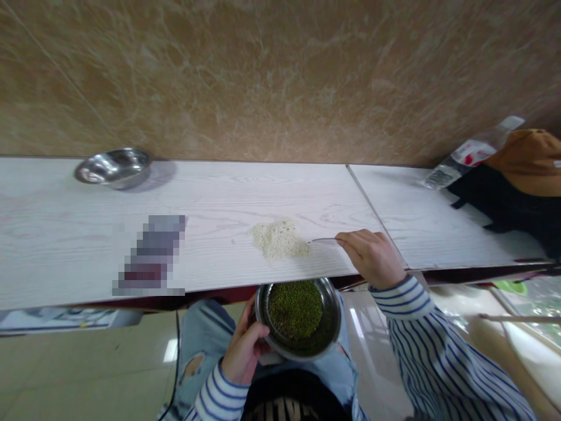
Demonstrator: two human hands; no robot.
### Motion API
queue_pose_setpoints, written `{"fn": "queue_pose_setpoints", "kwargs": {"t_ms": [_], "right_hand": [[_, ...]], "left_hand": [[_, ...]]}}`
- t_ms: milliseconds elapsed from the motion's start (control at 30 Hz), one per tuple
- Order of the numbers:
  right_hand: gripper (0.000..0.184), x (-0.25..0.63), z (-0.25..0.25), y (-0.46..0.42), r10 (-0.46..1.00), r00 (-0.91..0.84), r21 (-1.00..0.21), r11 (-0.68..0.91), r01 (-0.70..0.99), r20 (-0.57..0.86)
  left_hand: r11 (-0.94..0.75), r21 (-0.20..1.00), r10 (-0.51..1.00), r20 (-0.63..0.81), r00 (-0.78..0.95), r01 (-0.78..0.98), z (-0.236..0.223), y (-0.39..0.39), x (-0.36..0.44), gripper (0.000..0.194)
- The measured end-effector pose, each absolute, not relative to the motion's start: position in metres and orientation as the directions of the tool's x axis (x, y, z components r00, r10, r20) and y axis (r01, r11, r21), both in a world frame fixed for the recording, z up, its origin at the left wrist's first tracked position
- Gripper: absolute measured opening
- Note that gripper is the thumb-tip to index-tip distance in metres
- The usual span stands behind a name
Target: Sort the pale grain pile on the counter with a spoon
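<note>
My left hand (248, 348) grips the rim of a steel bowl (335, 318) over my lap, just below the table's front edge. Green mung beans (295, 310) cover the bottom of this bowl, some of them darker on the left. On the table above it lies a loose pile of white rice (280, 238) with a few dark specks. My right hand (372, 254) pinches a slim metal utensil (323, 240), held nearly level. Its tip is at the right edge of the rice, with a small dark spot there; the exact kind of utensil is too small to tell.
A second steel bowl (114, 168) sits tilted at the back left. Nearer is a pixelated flat object (151, 254). On the right, a plastic bottle (464, 155) lies by a brown and black cloth item (526, 169). A marbled wall (280, 82) borders the white table (210, 193).
</note>
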State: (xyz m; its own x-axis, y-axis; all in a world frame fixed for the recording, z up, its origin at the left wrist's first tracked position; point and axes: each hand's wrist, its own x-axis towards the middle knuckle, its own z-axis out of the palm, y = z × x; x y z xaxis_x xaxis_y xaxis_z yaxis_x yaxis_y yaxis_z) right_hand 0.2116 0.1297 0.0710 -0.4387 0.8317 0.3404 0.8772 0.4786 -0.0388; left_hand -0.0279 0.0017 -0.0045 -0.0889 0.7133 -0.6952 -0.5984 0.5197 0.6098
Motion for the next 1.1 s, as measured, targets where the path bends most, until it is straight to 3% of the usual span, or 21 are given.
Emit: {"fn": "queue_pose_setpoints", "kwargs": {"t_ms": [1100], "right_hand": [[0.021, 0.190, 0.079, 0.092, 0.822, -0.506, -0.143, 0.551, 0.822, 0.261]], "left_hand": [[0.519, 0.612, 0.737, -0.674, -0.051, -0.596, -0.001, -0.004, -0.022, 0.074]]}}
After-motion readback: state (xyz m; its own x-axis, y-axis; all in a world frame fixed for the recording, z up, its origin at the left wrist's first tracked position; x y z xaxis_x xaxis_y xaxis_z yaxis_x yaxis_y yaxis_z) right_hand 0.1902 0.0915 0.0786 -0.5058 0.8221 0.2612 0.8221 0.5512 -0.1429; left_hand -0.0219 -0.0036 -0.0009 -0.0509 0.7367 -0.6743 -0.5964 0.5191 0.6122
